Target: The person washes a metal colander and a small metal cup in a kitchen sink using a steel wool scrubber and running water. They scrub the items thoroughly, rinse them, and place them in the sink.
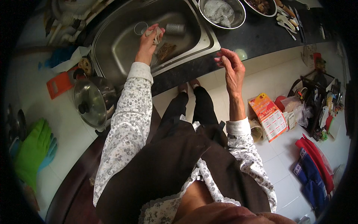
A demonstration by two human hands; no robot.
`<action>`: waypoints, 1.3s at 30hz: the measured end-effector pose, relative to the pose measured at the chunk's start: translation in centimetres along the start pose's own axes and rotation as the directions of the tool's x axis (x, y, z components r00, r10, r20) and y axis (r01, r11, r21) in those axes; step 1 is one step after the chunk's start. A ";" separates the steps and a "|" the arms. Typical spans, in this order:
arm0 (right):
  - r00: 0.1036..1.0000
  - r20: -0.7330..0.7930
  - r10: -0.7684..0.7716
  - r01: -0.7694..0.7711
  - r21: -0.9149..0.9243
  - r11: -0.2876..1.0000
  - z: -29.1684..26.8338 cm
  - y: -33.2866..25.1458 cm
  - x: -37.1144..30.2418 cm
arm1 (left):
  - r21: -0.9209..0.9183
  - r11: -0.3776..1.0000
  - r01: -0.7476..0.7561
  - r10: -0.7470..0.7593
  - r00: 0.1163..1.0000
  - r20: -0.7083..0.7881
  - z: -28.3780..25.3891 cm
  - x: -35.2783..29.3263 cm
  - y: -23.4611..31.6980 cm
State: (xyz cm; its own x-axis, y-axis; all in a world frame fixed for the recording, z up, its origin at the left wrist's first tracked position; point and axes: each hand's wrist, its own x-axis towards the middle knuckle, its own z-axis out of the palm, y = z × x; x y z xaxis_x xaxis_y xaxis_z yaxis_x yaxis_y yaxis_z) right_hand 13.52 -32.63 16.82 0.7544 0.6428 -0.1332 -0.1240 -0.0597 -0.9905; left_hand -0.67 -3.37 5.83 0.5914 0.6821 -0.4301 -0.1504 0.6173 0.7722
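My left hand [145,45] is over the steel sink [121,56], its fingers closed on a small crumpled beige piece [154,35], perhaps cloth; its kind is unclear. Close by in the sink are a clear round rim [141,28], like a glass, and a perforated metal cylinder [175,29] lying on its side. Brownish scraps [166,51] rest on the sink floor. To the right, my right hand [233,68] hovers by the counter's front edge with loosely bent fingers and nothing visible in it. A pale green round object [241,55] sits on the counter just beyond it.
A steel bowl [238,23] with whitish contents stands right of the sink, beside a bowl of dark food [270,12] and several utensils [287,23]. A lidded pot [91,102] is at left. Green gloves [33,151] hang lower left. Bags and a calendar [271,117] are at right.
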 end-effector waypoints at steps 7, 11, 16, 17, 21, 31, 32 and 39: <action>0.998 0.052 0.022 -0.023 0.021 1.000 0.8 0.8 0.2 | -0.204 0.978 0.035 -0.029 0.999 0.029 -0.4 0.0 2.1; 0.998 0.062 0.025 -0.028 0.062 0.998 1.1 1.0 0.2 | 0.067 0.997 -0.047 0.048 0.999 -0.013 0.2 -0.6 2.4; 0.999 0.040 0.006 -0.008 0.063 0.998 0.5 0.2 0.7 | -0.061 0.997 -0.056 0.055 0.998 -0.019 3.1 -1.1 3.2; 0.999 0.035 -0.002 0.000 0.058 0.998 0.2 -0.2 0.7 | -0.047 0.997 -0.069 0.070 0.997 0.032 3.7 -1.1 3.4; 1.000 0.017 -0.006 0.005 0.066 0.998 -0.3 -1.3 0.8 | -0.045 0.996 -0.080 0.087 0.978 0.189 12.3 -2.0 5.7; 1.000 -0.009 0.006 -0.005 0.124 0.992 -5.6 -1.1 3.4 | 0.267 0.964 0.008 -0.029 0.997 0.076 25.0 1.4 4.2; 1.000 -0.007 0.009 -0.008 0.117 0.993 -6.2 -1.2 3.5 | 0.300 0.954 0.015 -0.036 0.997 0.063 25.3 1.8 3.7; 1.000 -0.019 0.020 -0.017 0.136 0.991 -9.6 -0.7 5.3 | 0.389 0.921 -0.025 0.026 1.000 0.003 28.3 3.2 1.6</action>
State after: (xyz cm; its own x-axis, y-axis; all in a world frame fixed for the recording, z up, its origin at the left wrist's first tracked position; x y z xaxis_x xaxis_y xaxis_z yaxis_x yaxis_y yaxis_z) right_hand 23.81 -36.54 16.44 0.7639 0.6267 -0.1538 -0.2236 0.0335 -0.9741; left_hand 23.41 -11.33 18.97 0.5893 0.6969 -0.4087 0.1548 0.3992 0.9037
